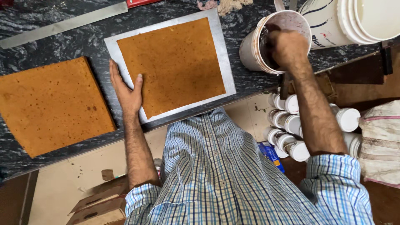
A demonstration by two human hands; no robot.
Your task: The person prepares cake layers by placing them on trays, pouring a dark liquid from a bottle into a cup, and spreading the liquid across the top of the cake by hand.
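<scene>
The left hand lies flat and spread on the dark marbled bench, its thumb against the left edge of the square metal board that carries a thin brown sponge sheet. It grips nothing; it looks to be steadying the board near the front edge of the bench. The right hand is sunk into the mouth of a tilted white tub stained dark inside, which rests at the right front part of the bench. Its fingers are hidden within the tub, so whether the grip is closed on a tool or on filling cannot be told.

A second, thicker sponge square lies bare on the left part of the bench, well apart from the board. A long metal blade lies along the far edge, and a larger white bucket stands at the far right corner, just beside the tub.

By my reading, the step in hand is drawing dark filling out of the tub. The next move would call for bringing the loaded hand across to the sheet on the board without dripping on the bench, while the left hand holds the board from sliding
</scene>
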